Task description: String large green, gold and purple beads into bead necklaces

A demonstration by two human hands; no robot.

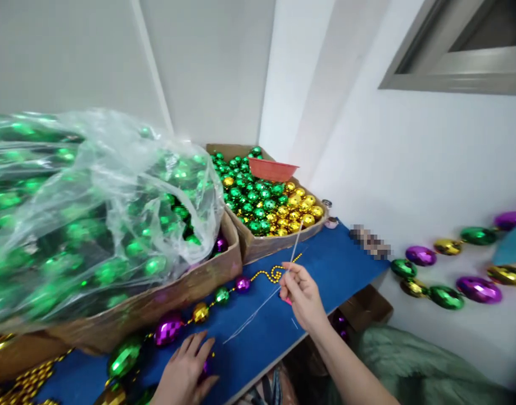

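Note:
My right hand (pixel 302 295) is closed in a pinch around a thin white rod (pixel 297 241), which looks like a long needle, pointing up toward the box of balls. Pale thread (pixel 258 311) trails from that hand down onto the blue table. A bit of something pink shows under the fingers. My left hand (pixel 185 365) reaches low over the table with its fingers apart. A purple ball (pixel 206 367) shows partly between its thumb and fingers; whether they touch is unclear. Beside it lies a strand of shiny balls, with a purple one (pixel 168 329) and a green one (pixel 125 358).
A cardboard box (pixel 279 243) holds green and gold balls and a red tray (pixel 272 170). Left of it, another box (pixel 157 315) holds green balls under clear plastic (pixel 127 169). Gold bead chain (pixel 268 275) lies on the table (pixel 346 259). More strung balls (pixel 447 297) hang at right.

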